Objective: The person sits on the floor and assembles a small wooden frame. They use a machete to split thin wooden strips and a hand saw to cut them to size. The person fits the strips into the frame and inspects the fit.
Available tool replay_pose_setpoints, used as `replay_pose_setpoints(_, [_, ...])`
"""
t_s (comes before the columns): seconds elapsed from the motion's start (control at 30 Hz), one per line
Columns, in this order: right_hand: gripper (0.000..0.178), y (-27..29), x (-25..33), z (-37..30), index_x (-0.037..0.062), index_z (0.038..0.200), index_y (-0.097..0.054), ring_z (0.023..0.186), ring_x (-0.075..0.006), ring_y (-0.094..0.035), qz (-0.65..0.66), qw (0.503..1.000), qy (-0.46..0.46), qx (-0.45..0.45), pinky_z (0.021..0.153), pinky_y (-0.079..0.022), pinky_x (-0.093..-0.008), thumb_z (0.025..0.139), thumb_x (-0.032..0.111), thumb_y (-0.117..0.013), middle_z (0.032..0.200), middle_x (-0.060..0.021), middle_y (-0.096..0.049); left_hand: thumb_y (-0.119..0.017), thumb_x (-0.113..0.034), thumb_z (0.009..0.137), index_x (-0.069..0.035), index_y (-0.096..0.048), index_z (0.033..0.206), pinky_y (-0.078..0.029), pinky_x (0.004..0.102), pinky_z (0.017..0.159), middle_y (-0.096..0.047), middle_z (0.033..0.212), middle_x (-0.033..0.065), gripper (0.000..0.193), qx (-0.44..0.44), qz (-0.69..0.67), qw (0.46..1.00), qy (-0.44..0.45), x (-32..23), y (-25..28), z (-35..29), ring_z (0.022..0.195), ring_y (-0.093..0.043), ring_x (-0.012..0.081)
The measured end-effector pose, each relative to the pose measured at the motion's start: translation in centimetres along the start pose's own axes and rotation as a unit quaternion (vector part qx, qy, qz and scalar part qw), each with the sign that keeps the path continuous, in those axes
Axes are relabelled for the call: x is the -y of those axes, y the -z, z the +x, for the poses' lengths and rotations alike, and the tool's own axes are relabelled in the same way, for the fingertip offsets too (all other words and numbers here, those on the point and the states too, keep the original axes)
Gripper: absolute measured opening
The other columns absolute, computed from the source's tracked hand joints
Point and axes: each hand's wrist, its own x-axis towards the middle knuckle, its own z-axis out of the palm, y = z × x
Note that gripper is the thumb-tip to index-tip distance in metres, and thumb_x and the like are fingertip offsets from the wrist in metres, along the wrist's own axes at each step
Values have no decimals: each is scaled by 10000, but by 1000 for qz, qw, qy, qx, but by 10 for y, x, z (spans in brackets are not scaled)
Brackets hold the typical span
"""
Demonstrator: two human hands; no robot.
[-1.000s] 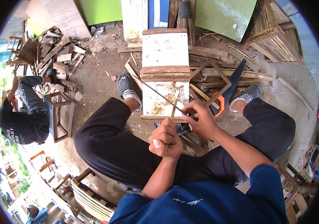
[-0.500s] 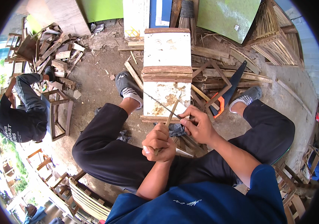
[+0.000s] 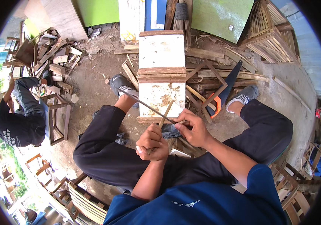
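Note:
My left hand (image 3: 152, 144) is closed in a fist around a thin wooden stick (image 3: 167, 113), whose upper end points up over the bench. My right hand (image 3: 192, 129) grips a long, thin, dark tool (image 3: 147, 106), perhaps a blade seen edge-on. It slants up to the left, crossing the stick just above my left fist. The tool's handle is mostly hidden in my fingers. Beyond both hands stands a low white-topped bench (image 3: 162, 54) with brown wooden strips across it.
Right of the bench lie a handsaw (image 3: 231, 80) with an orange handle and a wooden frame (image 3: 220, 73). A scrap wood pile (image 3: 57, 56) is at the far left, near a seated person (image 3: 21, 116) and a stool frame (image 3: 57, 112). A broom (image 3: 181, 17) leans behind the bench.
The dark tool has swung out farther to the left, showing more of its length across the stick. Both hands stay close together. The whole view has shifted slightly.

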Motion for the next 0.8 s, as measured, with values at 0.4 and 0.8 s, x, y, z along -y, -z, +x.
replay_pose_setpoints(0.4, [128,-2,0,3,-9,1044,-691,904,-206,-657,-81,993,77,-40,750,-546,-315,942,68,-704,991,-108,-608,-360,-422,985,-58,-389,496,-273,363,504,-346,510,50,610,-41,3,999,9,1,4,2,469,-352,188])
replay_pose_setpoints(0.8, [124,1,-28,9,-6,1035,-678,855,-218,-645,-105,986,101,-76,673,-522,-311,931,55,-705,991,-118,-596,-361,-448,986,-57,-389,492,-282,352,508,-356,506,54,631,-49,-11,999,13,0,6,6,463,-348,186])
